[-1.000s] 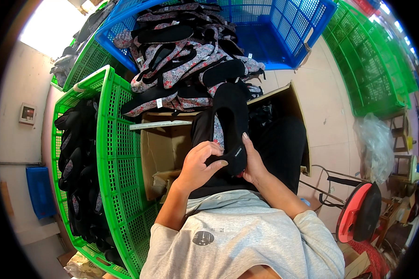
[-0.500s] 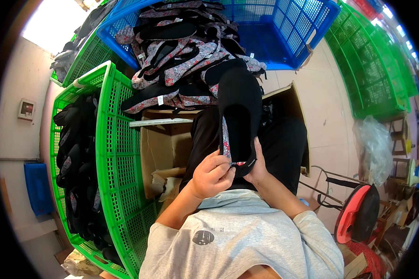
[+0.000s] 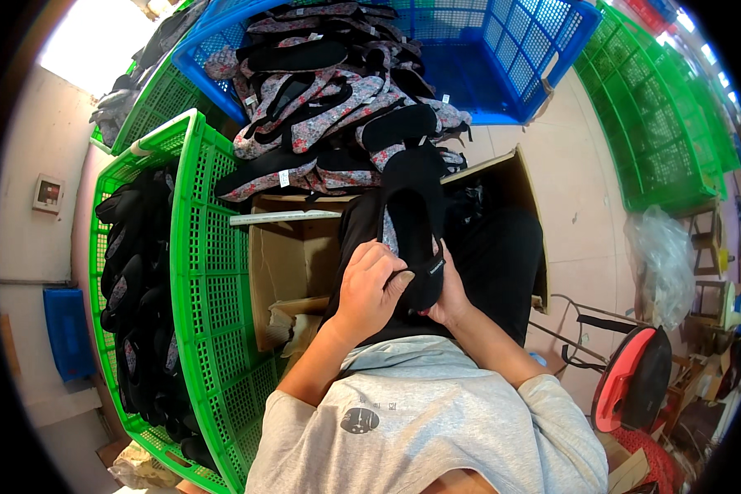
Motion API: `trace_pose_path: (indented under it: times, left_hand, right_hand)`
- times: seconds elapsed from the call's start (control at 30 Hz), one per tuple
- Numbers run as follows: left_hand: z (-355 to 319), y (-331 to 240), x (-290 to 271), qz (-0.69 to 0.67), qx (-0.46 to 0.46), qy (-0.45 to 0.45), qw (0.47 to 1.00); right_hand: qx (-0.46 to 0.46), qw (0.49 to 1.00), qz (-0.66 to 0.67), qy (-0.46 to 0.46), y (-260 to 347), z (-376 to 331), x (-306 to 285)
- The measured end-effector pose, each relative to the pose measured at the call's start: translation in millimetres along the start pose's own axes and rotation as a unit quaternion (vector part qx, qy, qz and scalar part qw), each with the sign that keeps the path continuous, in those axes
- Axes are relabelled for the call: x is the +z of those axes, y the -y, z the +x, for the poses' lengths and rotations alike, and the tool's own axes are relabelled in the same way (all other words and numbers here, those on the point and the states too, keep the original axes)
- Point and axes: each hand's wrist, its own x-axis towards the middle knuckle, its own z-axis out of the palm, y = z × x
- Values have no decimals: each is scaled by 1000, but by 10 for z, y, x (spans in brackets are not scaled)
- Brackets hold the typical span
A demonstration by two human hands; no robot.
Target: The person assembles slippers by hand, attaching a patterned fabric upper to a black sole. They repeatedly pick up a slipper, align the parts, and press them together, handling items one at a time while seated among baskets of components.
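From the head camera I see a black slipper (image 3: 412, 222) with a floral lining, held upright over my lap. My left hand (image 3: 369, 290) pinches its heel rim; my right hand (image 3: 449, 298) cups it from behind, fingers hidden.

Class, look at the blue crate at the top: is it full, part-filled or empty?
Part-filled. The blue crate has patterned and black shoes heaped on its left side, while its right side shows bare blue floor.

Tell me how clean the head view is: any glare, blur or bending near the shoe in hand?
Head view: sharp on the black shoe between left hand and right hand; white glare blows out the top-left corner; fisheye bends the green crate edges; dark vignette rings the rim.
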Motion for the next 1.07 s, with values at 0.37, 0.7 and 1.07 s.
trace_pose_path:
  times: [0.37, 0.7, 1.07]
  left_hand:
    - [107, 15, 116, -383, -379, 48, 841]
    - [93, 292, 60, -157, -222, -217, 938]
    - [-283, 448, -481, -97, -263, 48, 959]
  right_hand:
    - [42, 999, -13, 6, 101, 28, -150]
    - [100, 992, -71, -14, 270, 21, -284]
    - [142, 956, -252, 47, 605, -244, -978]
